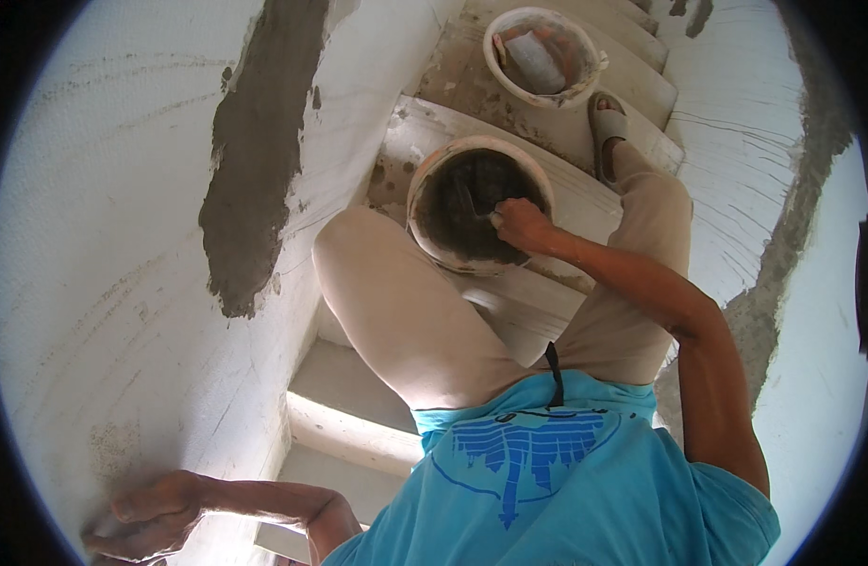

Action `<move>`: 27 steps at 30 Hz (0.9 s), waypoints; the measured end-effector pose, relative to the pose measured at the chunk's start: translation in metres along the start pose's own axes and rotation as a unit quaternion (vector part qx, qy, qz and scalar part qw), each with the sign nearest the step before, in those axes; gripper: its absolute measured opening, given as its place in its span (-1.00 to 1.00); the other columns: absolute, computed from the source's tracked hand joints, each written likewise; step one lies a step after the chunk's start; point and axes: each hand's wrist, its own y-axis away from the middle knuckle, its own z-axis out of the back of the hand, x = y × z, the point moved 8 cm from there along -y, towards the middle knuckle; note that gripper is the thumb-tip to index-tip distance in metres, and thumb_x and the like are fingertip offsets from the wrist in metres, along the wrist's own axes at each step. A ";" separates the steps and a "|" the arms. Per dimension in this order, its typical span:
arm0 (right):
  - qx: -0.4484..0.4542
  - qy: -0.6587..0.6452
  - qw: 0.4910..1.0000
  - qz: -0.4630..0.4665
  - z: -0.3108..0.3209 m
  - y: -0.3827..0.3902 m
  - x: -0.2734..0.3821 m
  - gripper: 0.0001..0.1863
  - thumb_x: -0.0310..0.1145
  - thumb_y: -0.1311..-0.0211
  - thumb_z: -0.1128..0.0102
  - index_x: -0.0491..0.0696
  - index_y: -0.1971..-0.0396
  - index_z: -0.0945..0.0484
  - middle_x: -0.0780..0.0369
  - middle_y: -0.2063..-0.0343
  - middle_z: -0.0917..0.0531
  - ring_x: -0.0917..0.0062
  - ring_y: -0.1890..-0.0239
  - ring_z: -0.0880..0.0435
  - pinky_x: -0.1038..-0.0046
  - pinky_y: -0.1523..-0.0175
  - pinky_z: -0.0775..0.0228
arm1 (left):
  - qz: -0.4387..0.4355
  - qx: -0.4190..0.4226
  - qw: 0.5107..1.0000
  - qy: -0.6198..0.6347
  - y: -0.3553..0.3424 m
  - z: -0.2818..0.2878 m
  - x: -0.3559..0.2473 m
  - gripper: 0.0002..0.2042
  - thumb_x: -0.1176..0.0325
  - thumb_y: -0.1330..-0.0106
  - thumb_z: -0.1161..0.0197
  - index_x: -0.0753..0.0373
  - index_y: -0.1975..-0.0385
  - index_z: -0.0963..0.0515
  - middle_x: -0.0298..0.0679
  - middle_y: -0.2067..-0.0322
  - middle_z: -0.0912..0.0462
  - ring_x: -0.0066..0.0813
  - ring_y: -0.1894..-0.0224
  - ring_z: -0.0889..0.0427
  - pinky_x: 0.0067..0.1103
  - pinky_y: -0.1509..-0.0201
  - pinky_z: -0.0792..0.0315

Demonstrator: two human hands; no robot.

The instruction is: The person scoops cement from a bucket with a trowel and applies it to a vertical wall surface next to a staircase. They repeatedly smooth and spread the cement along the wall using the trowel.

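Observation:
My right hand is closed round the handle of a trowel, its dark, mortar-coated blade dipping into a round bucket. Wet grey mortar fills much of that bucket, which stands on a stair step between my knees. At the lower left, my left hand rests against the white wall, its fingers stretched out and nothing visible in it. Shadow partly hides the fingertips.
A second bucket, holding a pale grey block-like object, stands on a higher step near my sandalled foot. Concrete stairs run between two walls. Dark grey mortar patches cover the left wall and right wall.

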 end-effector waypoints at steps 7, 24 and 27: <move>-0.016 -0.195 0.980 -0.022 -0.006 0.004 0.000 -0.69 -0.43 0.04 -0.25 -0.33 0.30 -0.64 -0.11 0.45 -0.68 0.06 0.33 -0.74 0.18 0.15 -0.59 | -0.029 0.013 0.999 -0.011 -0.002 0.001 -0.002 -0.54 -0.09 -0.51 0.16 0.03 -0.22 -0.36 -0.05 -0.04 -0.41 -0.15 -0.02 -0.44 -0.16 0.03 -0.49; 0.096 -0.235 0.966 0.051 0.030 0.037 -0.002 -0.59 -0.46 0.00 -0.12 -0.26 0.09 -0.61 0.04 0.38 -0.70 0.30 0.36 -0.68 0.32 0.13 -0.54 | -0.131 -0.002 0.991 0.015 -0.001 0.007 -0.045 -0.63 0.46 -0.39 -0.08 0.79 0.04 -0.40 0.55 -0.13 -0.33 0.53 -0.26 -0.27 0.29 -0.34 -0.18; 0.146 -0.242 0.959 -0.015 0.037 0.040 0.001 -0.58 -0.47 -0.01 -0.11 -0.26 0.07 -0.61 0.03 0.33 -0.70 0.30 0.35 -0.68 0.34 0.12 -0.55 | -0.055 -0.050 0.988 0.136 -0.003 0.012 -0.041 -0.55 0.33 -0.45 -0.05 0.73 -0.06 -0.38 0.49 -0.17 -0.33 0.48 -0.29 -0.25 0.26 -0.33 -0.18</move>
